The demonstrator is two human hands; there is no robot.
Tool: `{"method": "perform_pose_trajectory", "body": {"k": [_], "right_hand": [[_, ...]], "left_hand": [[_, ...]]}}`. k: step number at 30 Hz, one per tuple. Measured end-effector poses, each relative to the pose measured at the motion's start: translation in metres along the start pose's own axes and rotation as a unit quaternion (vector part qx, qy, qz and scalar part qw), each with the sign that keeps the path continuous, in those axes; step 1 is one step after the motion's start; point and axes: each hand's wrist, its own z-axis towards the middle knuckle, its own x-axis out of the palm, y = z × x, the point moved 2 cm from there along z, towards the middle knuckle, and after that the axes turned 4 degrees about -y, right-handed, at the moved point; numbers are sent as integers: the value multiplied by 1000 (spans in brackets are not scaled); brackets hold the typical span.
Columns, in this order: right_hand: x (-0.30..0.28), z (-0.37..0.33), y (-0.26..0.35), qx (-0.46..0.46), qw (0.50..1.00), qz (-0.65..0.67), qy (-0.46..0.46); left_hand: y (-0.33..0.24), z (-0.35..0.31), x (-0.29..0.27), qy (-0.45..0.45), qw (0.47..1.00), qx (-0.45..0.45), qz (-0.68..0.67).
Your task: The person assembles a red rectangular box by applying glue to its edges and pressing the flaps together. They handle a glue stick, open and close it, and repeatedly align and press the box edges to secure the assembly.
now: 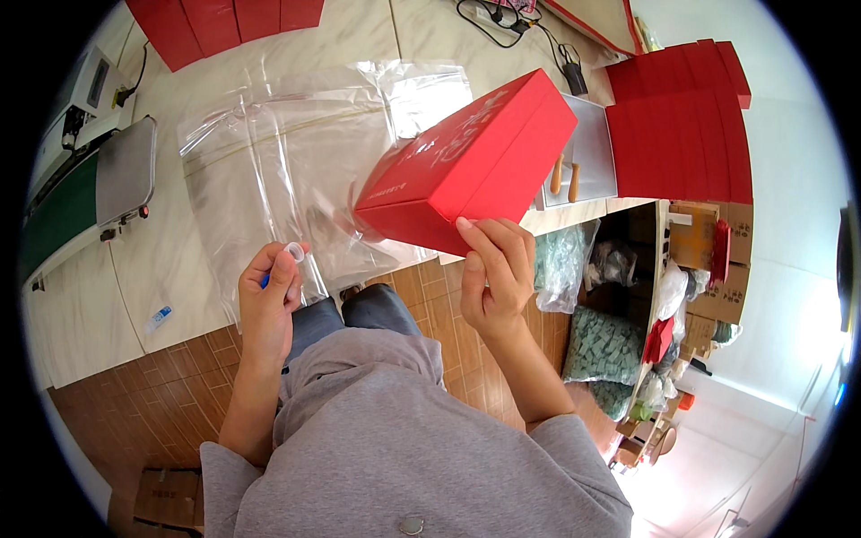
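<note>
At your far left, on the marble-patterned table, stands a machine with a green belt and a grey metal plate at its near end. A small blue-and-white tube lies on the table near its front edge. Toward the back edge, a row of red boxes is partly cut off by the picture's rim.

Your left hand is closed, its thumb and fingers pinching a small white ring-shaped piece; a bit of something blue shows among the fingers, too covered to identify. Behind this hand, a clear plastic sheet lies wrinkled over the table.

The red box sits at the right of the sheet, overlapping it in view, set obliquely with its near corner toward you. Your right hand has its index fingertip against that corner, with the thumb just below; whether the two grip the box or only touch it, you cannot be told from this view.

Beyond the box, two wooden handles show on a metal tray. Black cables lie behind. Further right, more red boxes stand stacked, with cardboard boxes lower down.
</note>
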Motion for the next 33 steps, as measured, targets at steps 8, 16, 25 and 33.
{"method": "perform_pose_trajectory", "body": {"k": [8, 16, 25, 33], "right_hand": [[2, 3, 6, 27, 999, -27, 33], [1, 5, 5, 45, 999, 3, 23], [-1, 10, 6, 64, 997, 17, 34], [0, 6, 6, -16, 997, -50, 59]], "left_hand": [[-2, 0, 4, -16, 1000, 2, 0], [-1, 0, 4, -19, 1000, 2, 1], [-2, -1, 5, -16, 1000, 0, 2], [-1, -1, 4, -16, 1000, 4, -1]]}}
